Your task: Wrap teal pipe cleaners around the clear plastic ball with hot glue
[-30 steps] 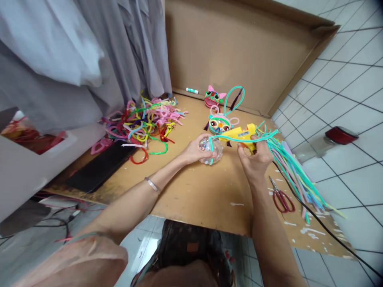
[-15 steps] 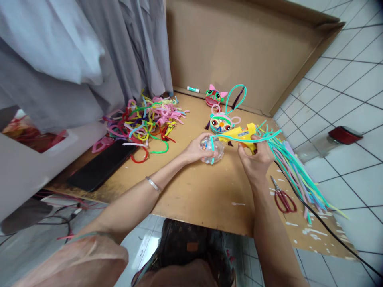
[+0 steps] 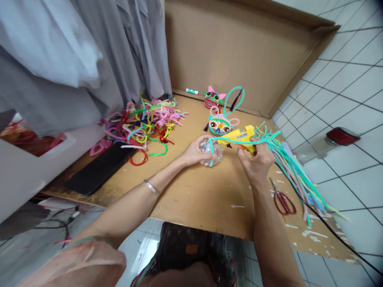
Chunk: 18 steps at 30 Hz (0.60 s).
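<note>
Head view: brown counter (image 3: 191,191); heap of coloured pipe cleaners (image 3: 143,125) at far left; right hand (image 3: 256,159), fingers wrapped round yellow glue gun (image 3: 237,136), nozzle at clear ball (image 3: 211,151); left hand (image 3: 193,150), fingers cupping that ball near counter's middle; red scissors (image 3: 283,199) at right

Glue gun (image 3: 237,136) grip hidden inside right hand (image 3: 256,159)

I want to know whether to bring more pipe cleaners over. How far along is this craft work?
Done: two decorated animal faces stand on the board. In hand: the left hand holds a clear ball with a teal pipe cleaner across it, while the right hand aims the yellow glue gun at it. Left: this ball looks mostly bare; a bundle of straight pipe cleaners and a pile of bent pieces remain.
</note>
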### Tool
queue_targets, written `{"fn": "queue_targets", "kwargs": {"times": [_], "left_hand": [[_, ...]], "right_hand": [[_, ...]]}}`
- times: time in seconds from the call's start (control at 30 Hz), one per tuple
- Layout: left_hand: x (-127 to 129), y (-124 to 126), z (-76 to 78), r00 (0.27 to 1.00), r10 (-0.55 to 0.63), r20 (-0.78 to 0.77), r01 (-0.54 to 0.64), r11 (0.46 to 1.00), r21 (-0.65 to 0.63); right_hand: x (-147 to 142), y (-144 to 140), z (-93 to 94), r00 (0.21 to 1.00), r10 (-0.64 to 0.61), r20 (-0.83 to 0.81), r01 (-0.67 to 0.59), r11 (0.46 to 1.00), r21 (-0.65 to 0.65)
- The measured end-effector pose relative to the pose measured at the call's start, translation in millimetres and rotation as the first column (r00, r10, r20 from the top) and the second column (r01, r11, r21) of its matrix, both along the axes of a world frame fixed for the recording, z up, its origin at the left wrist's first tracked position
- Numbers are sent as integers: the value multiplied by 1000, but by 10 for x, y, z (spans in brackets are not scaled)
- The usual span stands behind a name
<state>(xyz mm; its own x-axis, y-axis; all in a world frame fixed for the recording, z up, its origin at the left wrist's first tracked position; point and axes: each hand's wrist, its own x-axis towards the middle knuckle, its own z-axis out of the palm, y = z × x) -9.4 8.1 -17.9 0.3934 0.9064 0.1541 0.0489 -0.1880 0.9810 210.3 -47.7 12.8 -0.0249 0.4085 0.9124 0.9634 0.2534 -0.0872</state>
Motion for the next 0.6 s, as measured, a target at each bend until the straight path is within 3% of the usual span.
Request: {"fn": "queue_targets", "kwargs": {"times": [0.13, 0.37, 0.6], "left_hand": [[3, -9, 7, 1000, 0, 17, 0, 1000, 0], [3, -26, 20, 1000, -7, 16, 8, 1000, -13], [1, -16, 22, 1000, 1, 5, -1, 1000, 11]], "right_hand": [[10, 1, -20, 1000, -14, -17, 13, 999, -43], [8, 17, -31, 1000, 27, -2, -27, 999, 19], [23, 5, -9, 1000, -7, 0, 7, 1000, -3]]}}
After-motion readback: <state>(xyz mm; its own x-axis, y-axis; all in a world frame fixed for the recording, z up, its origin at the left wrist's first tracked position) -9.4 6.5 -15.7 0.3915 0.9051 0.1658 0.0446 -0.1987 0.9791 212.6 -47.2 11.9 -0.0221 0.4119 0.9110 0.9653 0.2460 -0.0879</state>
